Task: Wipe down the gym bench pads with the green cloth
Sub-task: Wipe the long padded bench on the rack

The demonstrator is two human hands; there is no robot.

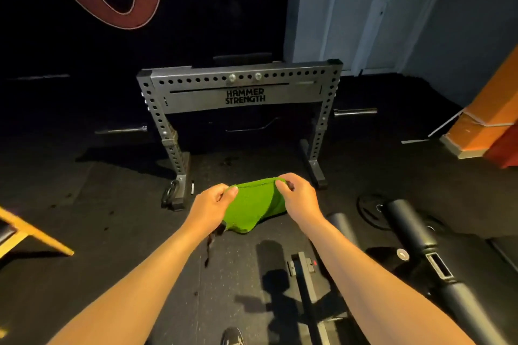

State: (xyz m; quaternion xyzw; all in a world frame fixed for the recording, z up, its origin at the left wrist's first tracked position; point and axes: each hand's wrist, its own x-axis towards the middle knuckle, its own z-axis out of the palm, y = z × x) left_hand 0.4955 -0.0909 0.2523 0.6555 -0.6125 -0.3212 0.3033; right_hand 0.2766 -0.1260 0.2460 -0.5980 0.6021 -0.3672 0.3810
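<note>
Left hand (213,204) and right hand (298,197) each pinch a top corner of the cloth (252,207), which hangs spread between them, long edge running hand to hand. The pads (406,224) lie below and right of the right hand, untouched, long axis slanting back toward the person. That hand is nearer and would likely lead the wipe.
</note>
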